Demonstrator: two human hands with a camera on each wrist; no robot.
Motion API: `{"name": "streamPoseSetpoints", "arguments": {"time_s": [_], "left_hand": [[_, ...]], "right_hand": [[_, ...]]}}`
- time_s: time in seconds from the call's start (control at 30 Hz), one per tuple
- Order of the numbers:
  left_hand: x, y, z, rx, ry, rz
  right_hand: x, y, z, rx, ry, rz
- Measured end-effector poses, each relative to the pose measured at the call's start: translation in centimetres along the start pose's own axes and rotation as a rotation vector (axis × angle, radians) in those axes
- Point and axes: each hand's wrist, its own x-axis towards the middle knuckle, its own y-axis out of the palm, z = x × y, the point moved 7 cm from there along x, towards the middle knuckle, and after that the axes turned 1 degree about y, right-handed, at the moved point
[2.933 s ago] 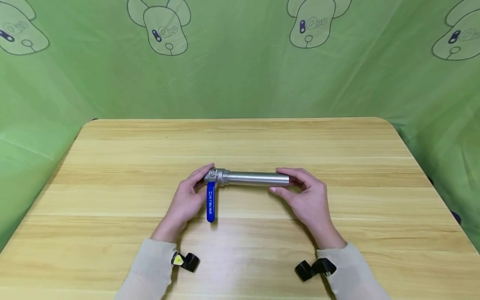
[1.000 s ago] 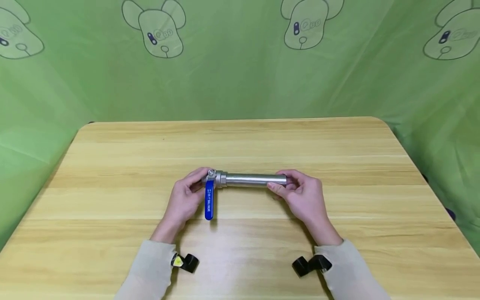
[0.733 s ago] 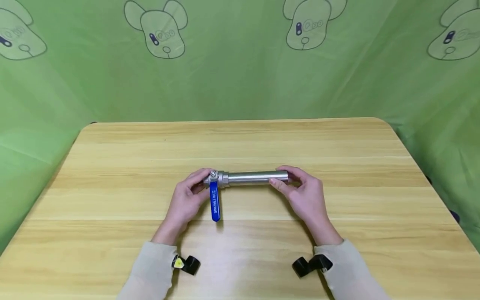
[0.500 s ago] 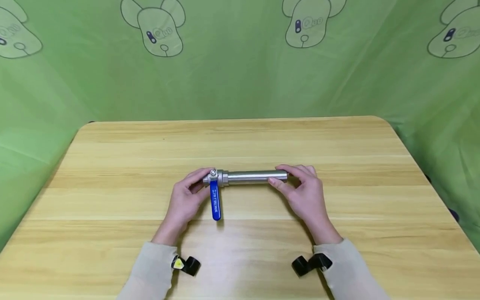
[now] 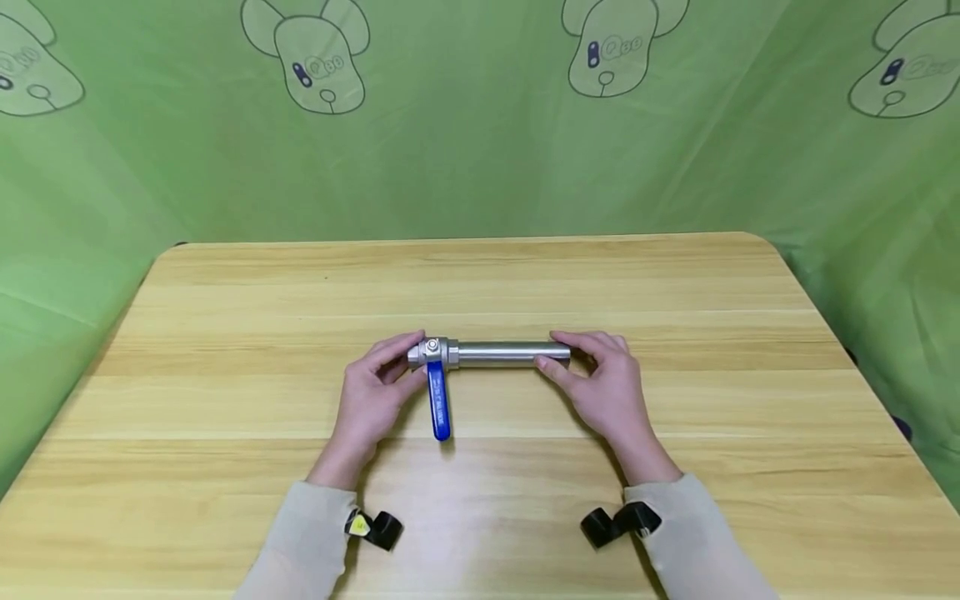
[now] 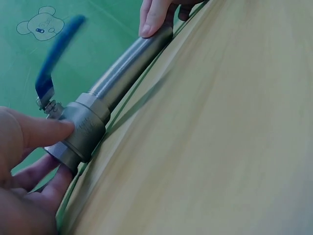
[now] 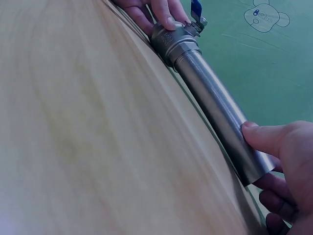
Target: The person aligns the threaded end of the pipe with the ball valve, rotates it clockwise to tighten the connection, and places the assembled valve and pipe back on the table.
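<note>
A steel ball valve (image 5: 435,352) with a long blue lever (image 5: 438,400) is joined to a plain steel pipe (image 5: 502,354), and the assembly lies level across the middle of the head view. My left hand (image 5: 371,396) grips the valve body at its left end, thumb on the near side and fingers behind. At the other end, my right hand (image 5: 607,387) pinches the pipe between thumb and fingers. The left wrist view shows the thumb pressed on the valve body (image 6: 80,129) and the lever sticking out past it. In the right wrist view the pipe's free end (image 7: 257,171) rests between thumb and fingers.
A wood-grain table (image 5: 480,283) with rounded far corners lies under the hands. Green cloth (image 5: 465,150) printed with cartoon heads hangs behind and at both sides. Black wrist cameras (image 5: 384,530) are strapped over the sleeves.
The blue lever's free end has swung slightly to the right, from about straight toward me to a small slant. The right hand has drifted a little left with the pipe; both grips stay on.
</note>
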Motion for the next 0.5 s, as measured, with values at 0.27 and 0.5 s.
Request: {"name": "streamPoseSetpoints", "arguments": {"time_s": [0.27, 0.5], "left_hand": [[0.03, -0.26, -0.36, 0.022, 0.068, -0.066], [0.35, 0.03, 0.0, 0.03, 0.019, -0.051]], "right_hand": [[0.0, -0.02, -0.22, 0.049, 0.005, -0.007], [-0.11, -0.29, -0.37, 0.048, 0.023, -0.01]]}}
